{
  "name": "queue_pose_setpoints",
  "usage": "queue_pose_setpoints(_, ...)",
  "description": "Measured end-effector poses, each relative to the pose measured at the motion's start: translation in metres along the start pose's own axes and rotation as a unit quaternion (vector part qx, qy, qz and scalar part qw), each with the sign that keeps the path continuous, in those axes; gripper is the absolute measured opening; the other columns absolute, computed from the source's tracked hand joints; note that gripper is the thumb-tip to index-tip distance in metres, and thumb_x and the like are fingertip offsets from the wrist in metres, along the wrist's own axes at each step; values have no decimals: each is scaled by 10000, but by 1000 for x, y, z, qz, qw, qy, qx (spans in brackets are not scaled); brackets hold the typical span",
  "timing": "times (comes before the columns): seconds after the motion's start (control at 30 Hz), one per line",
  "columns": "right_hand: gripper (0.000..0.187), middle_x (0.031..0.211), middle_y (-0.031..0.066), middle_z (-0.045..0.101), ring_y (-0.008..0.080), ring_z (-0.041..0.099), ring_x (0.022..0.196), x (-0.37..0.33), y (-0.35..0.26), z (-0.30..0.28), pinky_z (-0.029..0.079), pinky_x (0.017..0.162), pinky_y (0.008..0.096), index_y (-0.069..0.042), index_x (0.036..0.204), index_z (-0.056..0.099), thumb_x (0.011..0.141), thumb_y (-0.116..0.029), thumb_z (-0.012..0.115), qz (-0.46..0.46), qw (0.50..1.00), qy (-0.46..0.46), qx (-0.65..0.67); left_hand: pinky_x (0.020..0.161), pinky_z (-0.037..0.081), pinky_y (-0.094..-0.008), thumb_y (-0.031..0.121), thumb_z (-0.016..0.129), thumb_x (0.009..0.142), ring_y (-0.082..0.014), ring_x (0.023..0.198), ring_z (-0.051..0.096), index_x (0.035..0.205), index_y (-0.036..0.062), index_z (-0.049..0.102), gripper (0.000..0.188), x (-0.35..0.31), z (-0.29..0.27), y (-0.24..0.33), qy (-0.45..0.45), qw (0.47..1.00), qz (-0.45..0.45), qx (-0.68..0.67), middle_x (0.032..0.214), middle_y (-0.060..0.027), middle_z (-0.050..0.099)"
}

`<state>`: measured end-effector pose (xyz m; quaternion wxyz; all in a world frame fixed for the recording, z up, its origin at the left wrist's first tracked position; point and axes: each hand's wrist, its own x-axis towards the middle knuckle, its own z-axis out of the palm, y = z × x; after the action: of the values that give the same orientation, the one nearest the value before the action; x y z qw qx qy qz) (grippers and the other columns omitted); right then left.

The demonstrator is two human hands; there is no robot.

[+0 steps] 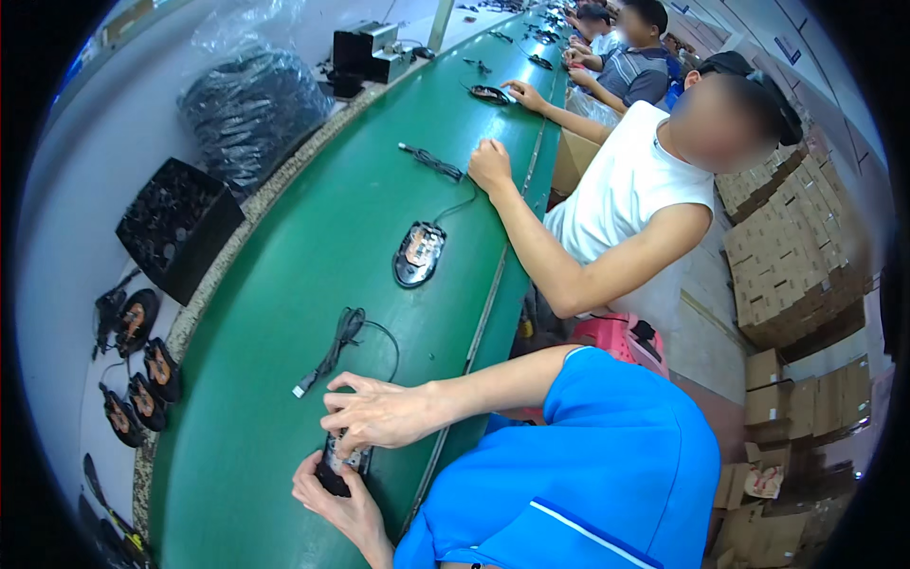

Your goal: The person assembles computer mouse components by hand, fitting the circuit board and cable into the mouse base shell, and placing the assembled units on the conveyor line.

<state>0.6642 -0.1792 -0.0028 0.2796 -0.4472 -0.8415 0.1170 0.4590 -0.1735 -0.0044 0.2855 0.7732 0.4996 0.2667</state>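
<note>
An opened computer mouse (334, 478) with a dark shell and exposed inner parts lies on the green bench, partly covered by my hands. My left hand (343, 507) grips its near end, thumb on one side and fingers on the other. From above, my right hand (384, 414) bends over its far end; a digit presses down at the inner parts, and the other fingers curl beside it. Whether a small part is pinched there is hidden. Just beyond my right hand lies the bundled black cable (334, 353) with a USB plug.
Farther along the green bench (284, 275) lies another opened mouse (419, 254) with its cable. A black bin (180, 228), a plastic-wrapped stack (251, 109) and several mouse halves (147, 403) stand along the left ledge. A co-worker in white (626, 171) sits to the right; stacked cartons (796, 247) are behind.
</note>
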Motion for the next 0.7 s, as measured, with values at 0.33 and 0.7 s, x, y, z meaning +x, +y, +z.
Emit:
queue_pose_setpoints(0.33, 155, 898, 13, 551, 237, 470, 922, -10, -11, -1, 305, 1022, 534, -278, 888, 763, 844, -223, 625, 7, 995, 37, -87, 941, 414, -418, 75, 684, 837, -304, 1044, 508, 946, 40, 634, 125, -7, -7, 8, -2, 997, 68, -39, 1139, -136, 601)
queue_pose_setpoints(0.7, 176, 882, 20, 524, 245, 457, 918, -18, -10, -18, 273, 1079, 553, -224, 941, 751, 861, -180, 600, 9, 1000, 10, -28, 937, 410, -417, 45, 689, 817, -305, 1042, 503, 883, 34, 612, 102, -11, -3, 19, 7, 996, 75, -44, 1138, -147, 600)
